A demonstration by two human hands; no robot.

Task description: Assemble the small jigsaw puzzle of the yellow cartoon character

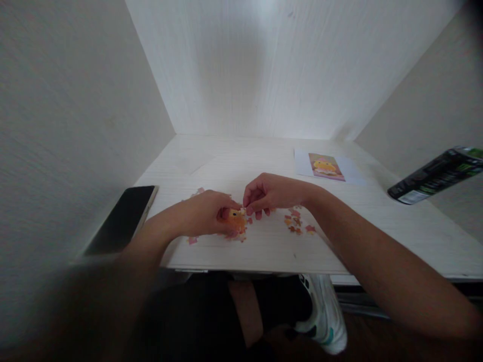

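Observation:
My left hand (206,213) rests on the white desk (264,251) and pinches a small joined cluster of orange puzzle pieces (237,219). My right hand (264,193) meets it from the right, thumb and forefinger pinched on a tiny pale puzzle piece (243,208) at the cluster's top edge. Loose pink and orange pieces (296,222) lie scattered on the desk to the right of both hands, and a few more (192,240) lie under my left wrist.
A reference picture sheet (326,167) with a yellow figure lies at the back right. A dark phone (123,218) sits at the desk's left edge. A black and green box (437,175) leans at the right wall. Walls enclose the desk on three sides.

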